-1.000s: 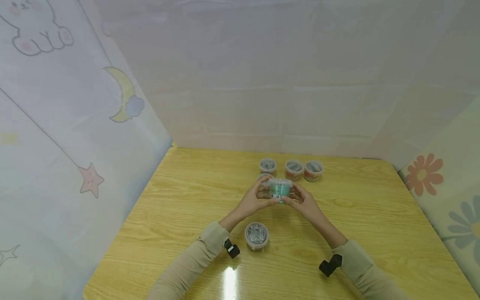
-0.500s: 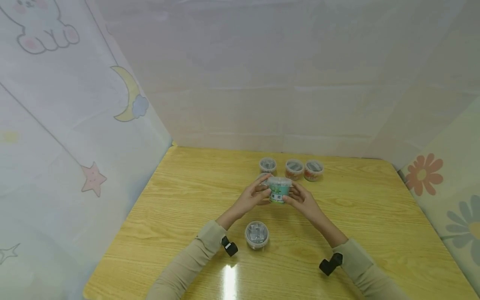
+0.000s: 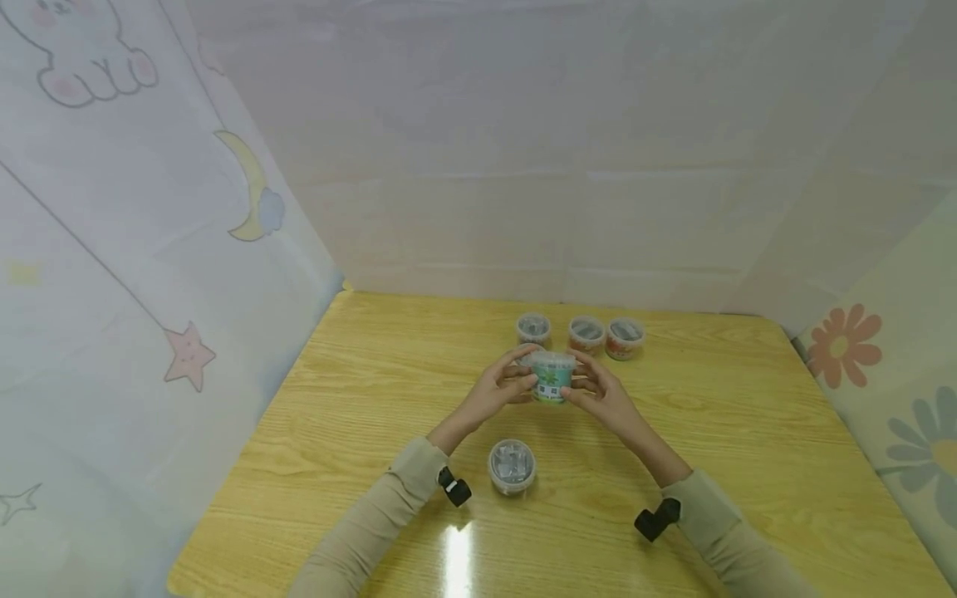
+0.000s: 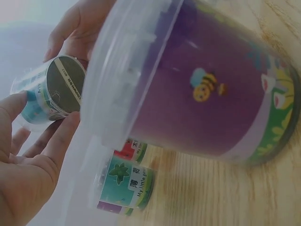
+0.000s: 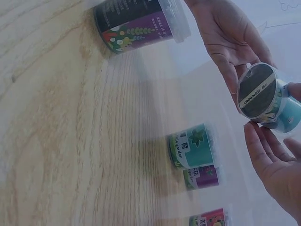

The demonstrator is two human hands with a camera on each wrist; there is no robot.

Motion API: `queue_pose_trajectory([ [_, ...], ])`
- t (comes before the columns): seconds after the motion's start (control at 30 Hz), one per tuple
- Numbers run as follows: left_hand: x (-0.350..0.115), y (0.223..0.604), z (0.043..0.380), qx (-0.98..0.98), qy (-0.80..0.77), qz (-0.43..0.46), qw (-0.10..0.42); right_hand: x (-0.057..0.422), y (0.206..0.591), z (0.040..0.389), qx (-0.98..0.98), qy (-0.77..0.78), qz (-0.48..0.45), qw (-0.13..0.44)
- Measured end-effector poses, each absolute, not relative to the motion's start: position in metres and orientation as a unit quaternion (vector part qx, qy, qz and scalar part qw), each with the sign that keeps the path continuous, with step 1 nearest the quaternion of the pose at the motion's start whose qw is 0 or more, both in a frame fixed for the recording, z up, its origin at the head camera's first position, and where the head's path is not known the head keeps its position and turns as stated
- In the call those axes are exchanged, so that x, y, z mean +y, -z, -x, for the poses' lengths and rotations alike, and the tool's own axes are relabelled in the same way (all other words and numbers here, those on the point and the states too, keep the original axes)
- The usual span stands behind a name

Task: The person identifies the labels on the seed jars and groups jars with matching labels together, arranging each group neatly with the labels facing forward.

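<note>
A teal tub (image 3: 552,382) with a clear lid is held above the table between both hands. My left hand (image 3: 489,394) grips its left side, and my right hand (image 3: 607,400) holds the right side, thumbs toward me. A leaf picture and small square codes show on its label in the head view. Its dark base (image 4: 66,84), crossed by a pale printed strip, shows in the left wrist view. Nearer me on the table stands a purple tub (image 3: 512,467) with a clear lid; a bee is printed on its side in the left wrist view.
Behind the hands are two red-labelled tubs (image 3: 586,339) and a purple one (image 3: 533,330). Another teal tub (image 5: 195,146) stands in front of the purple one, partly hidden by the hands in the head view. Fabric walls (image 3: 523,166) enclose the wooden table.
The held tub has turned so that its leaf label and codes show more fully, and has shifted slightly left. The left thumb now lies at its side. The other tubs stay put.
</note>
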State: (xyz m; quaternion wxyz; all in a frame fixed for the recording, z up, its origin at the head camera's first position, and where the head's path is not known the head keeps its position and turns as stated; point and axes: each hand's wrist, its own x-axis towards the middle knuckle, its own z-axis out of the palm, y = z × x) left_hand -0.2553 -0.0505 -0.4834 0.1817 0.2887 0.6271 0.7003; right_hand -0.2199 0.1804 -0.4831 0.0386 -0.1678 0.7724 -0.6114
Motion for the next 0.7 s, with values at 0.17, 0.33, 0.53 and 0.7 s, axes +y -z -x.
queue_pose_trajectory([
  [0.17, -0.0523, 0.4817, 0.2575, 0.634, -0.699, -0.280, 0.179, 0.1811, 0.4826, 0.2202, 0.768, 0.615, 0.172, 0.043],
  [0.33, -0.0533, 0.4828, 0.2583, 0.637, -0.702, -0.268, 0.176, 0.1825, 0.4822, 0.2196, 0.764, 0.618, 0.176, 0.055],
  [0.53, -0.0561, 0.4836, 0.2591, 0.635, -0.707, -0.255, 0.178, 0.1818, 0.4832, 0.2228, 0.767, 0.611, 0.187, 0.053],
  [0.7, -0.0597, 0.4825, 0.2595, 0.634, -0.711, -0.246, 0.181, 0.1797, 0.4845, 0.2293, 0.772, 0.601, 0.205, 0.036],
])
